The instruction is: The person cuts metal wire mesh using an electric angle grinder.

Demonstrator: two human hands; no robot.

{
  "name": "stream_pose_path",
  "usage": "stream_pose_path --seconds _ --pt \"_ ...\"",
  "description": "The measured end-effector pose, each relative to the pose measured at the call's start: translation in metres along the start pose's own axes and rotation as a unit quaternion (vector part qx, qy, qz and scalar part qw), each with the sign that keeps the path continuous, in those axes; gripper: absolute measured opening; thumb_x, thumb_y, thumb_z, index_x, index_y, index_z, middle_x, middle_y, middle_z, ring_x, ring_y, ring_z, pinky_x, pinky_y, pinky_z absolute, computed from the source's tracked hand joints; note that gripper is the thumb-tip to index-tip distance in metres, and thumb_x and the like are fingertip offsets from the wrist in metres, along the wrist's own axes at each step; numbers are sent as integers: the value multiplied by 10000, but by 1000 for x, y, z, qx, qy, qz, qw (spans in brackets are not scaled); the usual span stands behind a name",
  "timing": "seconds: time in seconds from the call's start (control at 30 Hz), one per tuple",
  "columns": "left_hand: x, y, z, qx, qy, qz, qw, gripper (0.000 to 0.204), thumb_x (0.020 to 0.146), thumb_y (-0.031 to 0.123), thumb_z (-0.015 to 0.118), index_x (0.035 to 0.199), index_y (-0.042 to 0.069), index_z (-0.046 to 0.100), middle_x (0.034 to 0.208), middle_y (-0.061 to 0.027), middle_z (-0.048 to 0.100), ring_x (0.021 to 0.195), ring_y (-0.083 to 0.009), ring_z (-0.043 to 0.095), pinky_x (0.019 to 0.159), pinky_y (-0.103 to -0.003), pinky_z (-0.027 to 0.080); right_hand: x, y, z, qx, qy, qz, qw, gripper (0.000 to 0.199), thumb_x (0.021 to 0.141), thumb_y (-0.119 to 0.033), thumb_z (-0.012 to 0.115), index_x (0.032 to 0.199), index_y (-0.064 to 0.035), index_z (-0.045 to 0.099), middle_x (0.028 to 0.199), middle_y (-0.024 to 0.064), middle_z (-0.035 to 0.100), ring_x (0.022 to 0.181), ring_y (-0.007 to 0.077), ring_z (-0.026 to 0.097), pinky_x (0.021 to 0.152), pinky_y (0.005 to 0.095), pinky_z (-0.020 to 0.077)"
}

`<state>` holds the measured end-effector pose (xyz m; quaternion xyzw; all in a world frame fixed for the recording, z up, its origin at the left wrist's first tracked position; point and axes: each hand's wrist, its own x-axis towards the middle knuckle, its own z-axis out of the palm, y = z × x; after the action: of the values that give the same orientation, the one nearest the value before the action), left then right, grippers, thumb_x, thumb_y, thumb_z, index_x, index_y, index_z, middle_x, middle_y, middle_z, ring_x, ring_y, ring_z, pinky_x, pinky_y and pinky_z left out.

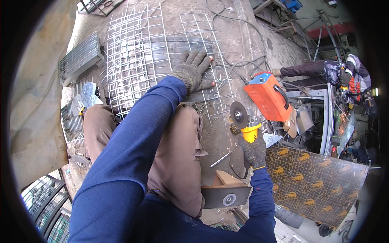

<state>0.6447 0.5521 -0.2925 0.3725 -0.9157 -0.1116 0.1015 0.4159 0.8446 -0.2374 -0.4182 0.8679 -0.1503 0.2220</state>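
My left hand (191, 72), in a grey knitted glove with bare fingertips showing, lies spread over a wire mesh panel (187, 30). Its fingers are apart and hold nothing. A larger stack of wire mesh (129, 60) lies just left of it, over a dark board. My right hand (254, 153), gloved too, is wrapped round a yellow angle grinder (251, 133). The grinder's dark disc (239, 115) stands off to the right of the mesh panel, apart from it. A short metal rod (221, 159) lies on the ground left of my right hand.
An orange machine with a handle (267, 97) stands just beyond the grinder, and cables (247, 62) run over the floor. A patterned sheet (312, 182) lies at right. Farther right, another person (356, 79) works by a metal frame (324, 121) among sparks. A grating (81, 56) lies at left.
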Motion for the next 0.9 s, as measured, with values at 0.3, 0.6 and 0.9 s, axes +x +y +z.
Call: stream_pose_path --seconds 0.3,0.6,0.9 --pt "1 1 0 9 -17 -11 1000 977 908 750 510 1617 108 311 1657 -164 293 1559 -352 208 1264 -547 113 0 -8 -1 13 -11 26 1000 717 752 -368 867 1293 -16 554 1106 193 699 987 342 700 855 461 543" --pt "2 0 0 7 -23 -10 1000 975 909 756 501 1619 116 307 1667 -165 282 1562 -360 205 1266 -546 111 -2 -4 -3 -5 -16 22 1000 732 755 -372 864 1295 1 540 1093 196 708 970 341 710 844 446 550" --pt "0 0 -1 9 -24 -10 1000 974 912 760 491 1619 118 307 1666 -162 283 1562 -356 206 1265 -552 107 -1 -2 -2 -18 -12 9 1000 738 767 -367 856 1319 2 535 1096 191 711 972 333 710 846 441 551"
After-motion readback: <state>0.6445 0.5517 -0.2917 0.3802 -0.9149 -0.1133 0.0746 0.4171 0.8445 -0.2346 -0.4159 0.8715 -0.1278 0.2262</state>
